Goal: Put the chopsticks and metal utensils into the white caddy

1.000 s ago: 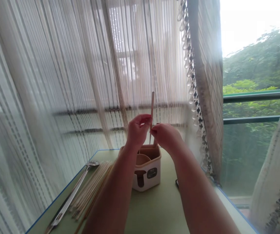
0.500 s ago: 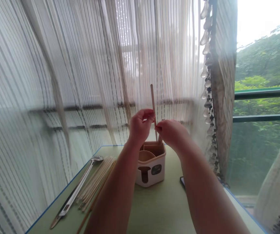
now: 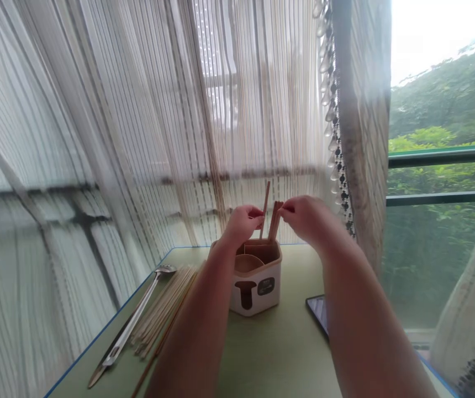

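Note:
A white and brown utensil holder (image 3: pixel 258 287) with divided compartments stands on the table. My left hand (image 3: pixel 243 224) is above its back part, fingers pinched on one upright wooden chopstick (image 3: pixel 267 196) that leans slightly right. The chopstick's lower end reaches down toward the holder's back compartment. Just to the right, several more chopsticks (image 3: pixel 275 221) stand close together in the holder. My right hand (image 3: pixel 304 215) has its thumb and finger closed at the top of these standing chopsticks.
Left on the green table (image 3: pixel 262 359) lie a bundle of pale sticks (image 3: pixel 165 312), a long brown stick (image 3: pixel 154 359), a metal ladle (image 3: pixel 132 326) and a dark long utensil beside it. A phone (image 3: pixel 318 312) lies near my right forearm. A sheer curtain (image 3: pixel 138 110) hangs behind.
The chopstick in my left hand has gone down and now tilts to the right. My right hand has left it and moved right to the tops of the standing chopsticks.

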Available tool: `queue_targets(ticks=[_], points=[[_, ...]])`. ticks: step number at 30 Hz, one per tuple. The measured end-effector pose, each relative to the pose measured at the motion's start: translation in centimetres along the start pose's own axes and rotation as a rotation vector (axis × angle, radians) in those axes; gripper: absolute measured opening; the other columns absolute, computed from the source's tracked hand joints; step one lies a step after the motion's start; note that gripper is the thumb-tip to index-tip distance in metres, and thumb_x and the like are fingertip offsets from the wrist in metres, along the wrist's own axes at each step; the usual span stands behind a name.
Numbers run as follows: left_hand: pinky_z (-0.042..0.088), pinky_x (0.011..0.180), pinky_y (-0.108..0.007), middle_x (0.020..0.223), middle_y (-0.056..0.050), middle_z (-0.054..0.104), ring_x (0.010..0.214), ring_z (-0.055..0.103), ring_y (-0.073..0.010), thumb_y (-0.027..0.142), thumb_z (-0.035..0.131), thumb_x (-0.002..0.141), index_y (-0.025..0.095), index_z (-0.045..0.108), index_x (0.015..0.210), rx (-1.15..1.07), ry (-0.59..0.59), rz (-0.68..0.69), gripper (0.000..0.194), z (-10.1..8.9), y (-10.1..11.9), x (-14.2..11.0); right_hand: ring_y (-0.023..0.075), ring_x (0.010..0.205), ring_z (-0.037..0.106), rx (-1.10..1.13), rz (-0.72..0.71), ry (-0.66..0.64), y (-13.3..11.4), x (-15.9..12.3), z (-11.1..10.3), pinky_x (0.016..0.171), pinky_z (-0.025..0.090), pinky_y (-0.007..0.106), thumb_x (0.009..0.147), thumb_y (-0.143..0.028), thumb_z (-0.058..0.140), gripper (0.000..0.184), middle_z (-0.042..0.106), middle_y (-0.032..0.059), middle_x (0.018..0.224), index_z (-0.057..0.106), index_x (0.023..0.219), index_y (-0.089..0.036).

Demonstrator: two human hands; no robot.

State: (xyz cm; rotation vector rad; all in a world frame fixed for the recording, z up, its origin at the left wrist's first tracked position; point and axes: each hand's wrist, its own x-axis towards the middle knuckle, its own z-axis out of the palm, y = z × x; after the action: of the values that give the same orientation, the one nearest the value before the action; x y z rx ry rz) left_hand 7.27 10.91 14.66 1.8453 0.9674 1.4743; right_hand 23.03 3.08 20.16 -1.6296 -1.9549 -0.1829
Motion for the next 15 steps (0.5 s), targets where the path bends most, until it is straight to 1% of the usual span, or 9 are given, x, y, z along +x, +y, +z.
queue_targets(ticks=[2,4,7,9,11,13,15], points=[[0.055,0.063,-0.028,0.071,-0.004,0.064,0.062,0.062,-0.0113,0.02,0.067,0.068,0.011,0.063,0.08,0.026,-0.059,-0.027,0.015,0.0,0.1,-0.2,0.0161,0.065,0.057,0.053,0.033,0.112,0.4,-0.3,-0.8,0.054,0.036,0.026,0.081,-0.034,0.049,0.026,0.067,0.0066,0.074,0.07,0.081,-0.02],[0.054,0.06,-0.027,0.07,-0.004,0.065,0.059,0.061,-0.0111,0.018,0.066,0.068,0.012,0.063,0.078,0.091,-0.132,-0.057,0.012,0.0,0.4,-0.6,0.0176,0.07,0.059,0.109,0.055,0.237,0.7,-0.4,-1.2,0.058,0.038,0.027,0.083,-0.035,0.047,0.027,0.067,0.0068,0.074,0.07,0.082,-0.019],[0.051,0.055,-0.025,0.069,-0.004,0.065,0.057,0.06,-0.0111,0.016,0.064,0.066,0.013,0.064,0.075,0.22,-0.22,-0.1,0.01,0.0,0.8,-1.0,0.0186,0.08,0.06,0.208,0.053,0.352,0.8,0.0,-0.8,0.068,0.042,0.028,0.083,-0.032,0.047,0.027,0.068,0.0067,0.086,0.068,0.096,-0.02],[0.049,0.053,-0.024,0.068,-0.003,0.066,0.054,0.059,-0.0107,0.017,0.063,0.065,0.014,0.065,0.075,0.296,-0.252,-0.113,0.011,0.1,0.8,-1.2,0.0181,0.084,0.06,0.255,0.026,0.374,0.8,0.3,-0.1,0.073,0.043,0.028,0.083,-0.029,0.048,0.03,0.066,0.007,0.097,0.064,0.107,-0.021],[0.047,0.052,-0.023,0.067,-0.003,0.066,0.053,0.058,-0.0108,0.019,0.062,0.066,0.015,0.066,0.076,0.369,-0.268,-0.09,0.012,0.1,0.8,-1.2,0.0175,0.087,0.06,0.267,-0.005,0.365,0.7,0.6,0.6,0.076,0.044,0.028,0.083,-0.027,0.048,0.033,0.064,0.0073,0.107,0.061,0.113,-0.021],[0.045,0.053,-0.024,0.068,-0.003,0.066,0.056,0.058,-0.0121,0.019,0.06,0.066,0.016,0.067,0.075,0.468,-0.259,-0.027,0.012,0.1,0.8,-1.1,0.0176,0.091,0.059,0.246,-0.029,0.316,0.6,0.8,1.3,0.078,0.044,0.028,0.083,-0.026,0.047,0.032,0.063,0.0068,0.11,0.062,0.111,-0.022],[0.044,0.056,-0.025,0.067,-0.003,0.067,0.06,0.059,-0.0142,0.019,0.059,0.064,0.017,0.068,0.072,0.584,-0.246,0.03,0.012,0.0,0.8,-1.1,0.018,0.094,0.059,0.215,-0.038,0.255,0.6,0.9,1.7,0.081,0.043,0.028,0.084,-0.026,0.047,0.029,0.064,0.0058,0.108,0.066,0.105,-0.023]])
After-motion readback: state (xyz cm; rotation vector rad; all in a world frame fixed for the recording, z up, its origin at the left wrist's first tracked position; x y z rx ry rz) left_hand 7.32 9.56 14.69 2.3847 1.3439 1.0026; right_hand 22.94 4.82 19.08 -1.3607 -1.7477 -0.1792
